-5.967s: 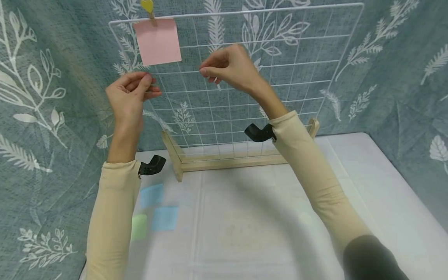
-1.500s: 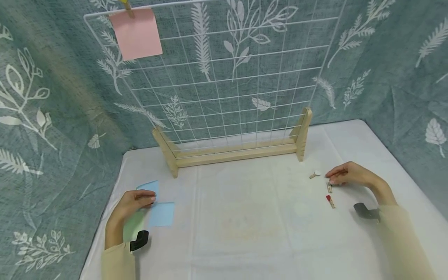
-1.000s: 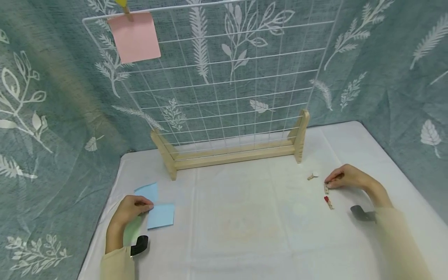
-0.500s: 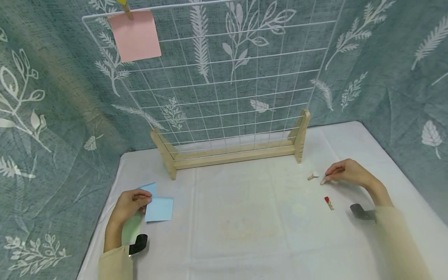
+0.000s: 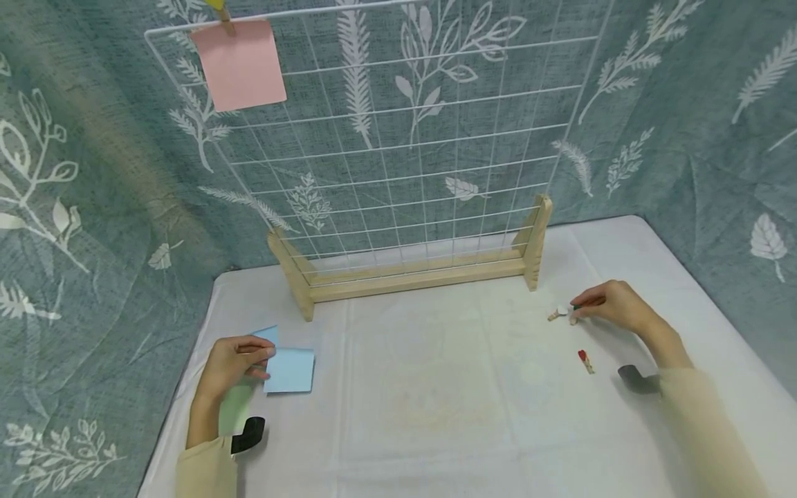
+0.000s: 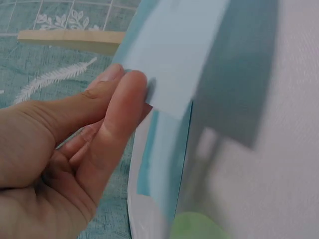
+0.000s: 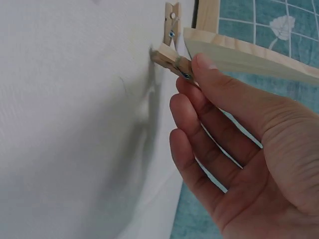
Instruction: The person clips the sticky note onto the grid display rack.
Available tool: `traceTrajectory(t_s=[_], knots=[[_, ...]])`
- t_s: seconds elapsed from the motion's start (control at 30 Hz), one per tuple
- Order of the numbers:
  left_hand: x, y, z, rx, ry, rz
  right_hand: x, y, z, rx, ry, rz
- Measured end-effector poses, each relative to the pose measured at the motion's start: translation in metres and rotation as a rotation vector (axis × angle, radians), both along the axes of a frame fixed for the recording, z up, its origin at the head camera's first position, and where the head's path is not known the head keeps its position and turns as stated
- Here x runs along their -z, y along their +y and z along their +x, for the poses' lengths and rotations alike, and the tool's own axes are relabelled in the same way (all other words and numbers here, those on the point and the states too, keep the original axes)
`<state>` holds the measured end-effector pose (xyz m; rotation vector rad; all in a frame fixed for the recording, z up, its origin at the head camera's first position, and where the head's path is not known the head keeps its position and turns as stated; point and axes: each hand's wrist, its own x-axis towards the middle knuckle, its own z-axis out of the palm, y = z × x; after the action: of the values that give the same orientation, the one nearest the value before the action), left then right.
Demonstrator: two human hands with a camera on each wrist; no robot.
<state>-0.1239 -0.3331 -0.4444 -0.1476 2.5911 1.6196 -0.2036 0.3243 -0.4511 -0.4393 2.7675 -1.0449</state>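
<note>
My left hand pinches a blue sticky note by its left edge. In the left wrist view this note is lifted off the table and casts a shadow. Under the hand lie a second blue note and a green note, both partly hidden. At the right, my right hand pinches a small wooden clothespin between thumb and index finger. Just past it lies a clothespin with a white top. A clothespin with a red heart lies nearer to me.
A white wire grid stands upright in a wooden base at the back of the white-covered table. A pink note hangs from its top left under a clothespin with a yellow top. Patterned green cloth surrounds the table.
Both hands have come down from the grid to the table. The left hand has lifted one blue note. The right hand has picked up the middle clothespin and moved it slightly away from me.
</note>
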Motion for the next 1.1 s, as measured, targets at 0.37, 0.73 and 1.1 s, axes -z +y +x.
traceTrajectory(t_s=[0.37,0.73,1.1], knots=[[-0.002,0.016,-0.012,-0.102,0.093,0.174,0.001,-0.004,0.0,0.016,0.062,-0.045],[0.0,0.032,-0.019,-0.133,0.195,0.276,-0.008,-0.028,-0.007,0.026,0.205,-0.089],[-0.003,0.044,-0.027,-0.238,0.239,0.317,-0.011,-0.058,-0.021,-0.032,0.204,-0.102]])
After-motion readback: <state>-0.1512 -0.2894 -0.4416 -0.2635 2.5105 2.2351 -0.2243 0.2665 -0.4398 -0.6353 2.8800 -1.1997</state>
